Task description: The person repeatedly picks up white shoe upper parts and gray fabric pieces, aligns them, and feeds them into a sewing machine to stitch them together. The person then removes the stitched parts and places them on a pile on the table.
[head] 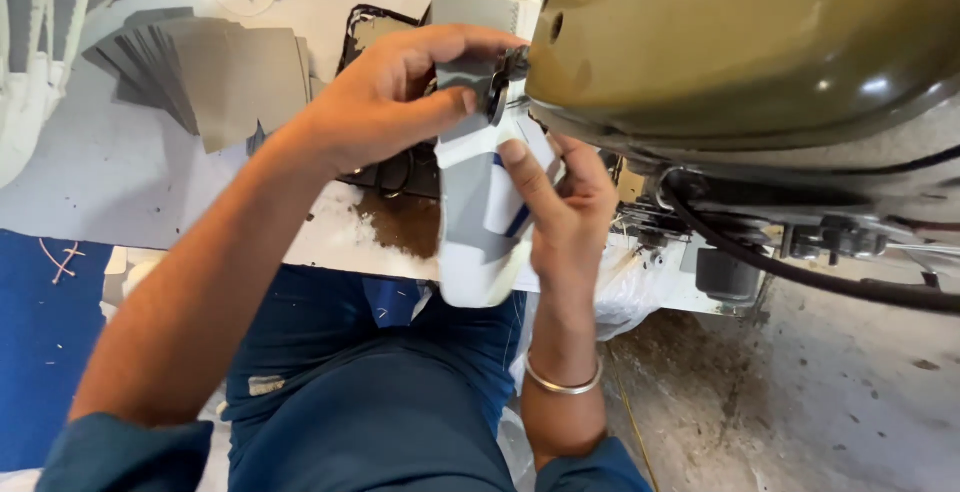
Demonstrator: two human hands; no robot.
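stack of cut pieces (pixel 215 72) left | sewing machine (pixel 740 42) right | workpiece (pixel 480 202) between

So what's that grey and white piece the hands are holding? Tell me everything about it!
The piece is a long, soft-looking panel, white with grey patches and a thin blue stripe. It runs up under the olive sewing machine and hangs over the table edge. The left hand pinches its upper part; the right hand presses fingers on its middle.

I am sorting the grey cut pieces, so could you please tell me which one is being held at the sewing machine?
The long grey-and-white piece with blue stripes, gripped by the left hand and right hand. The other flat grey pieces lie fanned in a stack on the white table, untouched.
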